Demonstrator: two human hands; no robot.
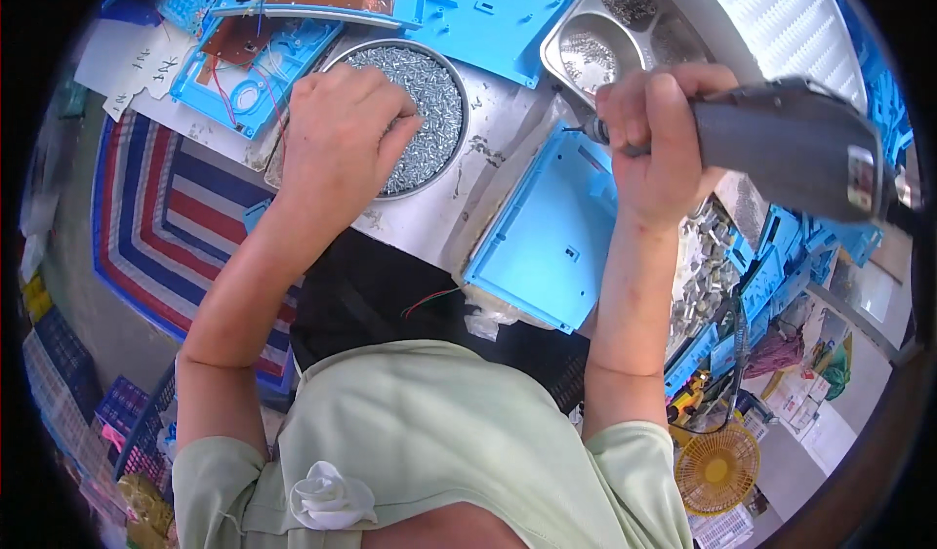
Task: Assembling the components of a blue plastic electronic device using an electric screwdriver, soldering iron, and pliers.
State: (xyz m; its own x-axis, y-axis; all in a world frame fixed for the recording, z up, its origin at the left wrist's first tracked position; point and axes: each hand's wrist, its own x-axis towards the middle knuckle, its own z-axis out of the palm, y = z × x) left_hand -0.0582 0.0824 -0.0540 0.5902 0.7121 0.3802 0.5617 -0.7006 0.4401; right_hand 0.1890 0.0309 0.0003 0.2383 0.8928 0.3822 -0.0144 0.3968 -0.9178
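Right hand (659,149) gripped driver (786,144); left hand (344,124) curled over screws (434,95), hold unclear. Likely picking; we next needed pinch.

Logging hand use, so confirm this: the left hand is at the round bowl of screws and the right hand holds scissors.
Wrong: the right hand holds a screwdriver, not scissors, as the head view shows; the left hand is at the round bowl of screws.

grey floor (115,336); 1 white worktable (422,229); red-white-blue striped sheet (146,227) left
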